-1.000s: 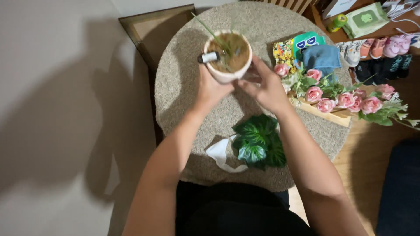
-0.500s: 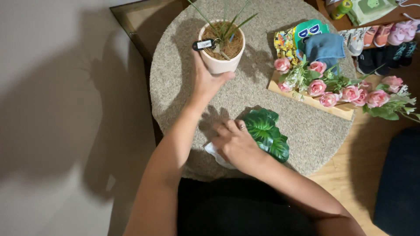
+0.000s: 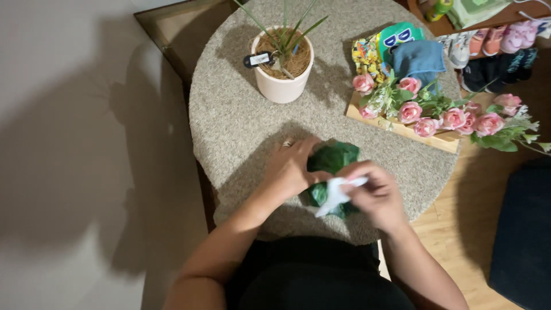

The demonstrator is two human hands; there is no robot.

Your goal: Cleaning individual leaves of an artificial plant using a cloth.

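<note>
Left hand (image 3: 293, 166): it is lying flat on the left side of the green leafy piece (image 3: 333, 158), fingers spread and loosely together on the leaves, seemingly pinning them so they are not sliding on the surface (image 3: 241, 126).

Right hand (image 3: 376, 195): its fingers are pinching together on a white wipe (image 3: 333, 198), bunching it into a pad; the grip looks firm enough to be rubbing with.

White wipe: it is sticking out to the left of the right hand, pressing onto the near edge of the leaves, just below the left hand.

Green leafy piece: it is sitting between both hands, touching each, close to the person's body, likely so both arms are working without stretching.

Potted plant (image 3: 282, 63): it is standing upright well beyond the left hand, apart from the work; a dark tag (image 3: 258, 59) is resting on its rim.

Pink roses (image 3: 425, 112): they are lying on a wooden board (image 3: 402, 131), beyond and to the right of the right hand, out of reach of the wiping.

Blue cloth (image 3: 419, 57): it is resting past the roses, farthest from both hands.
</note>
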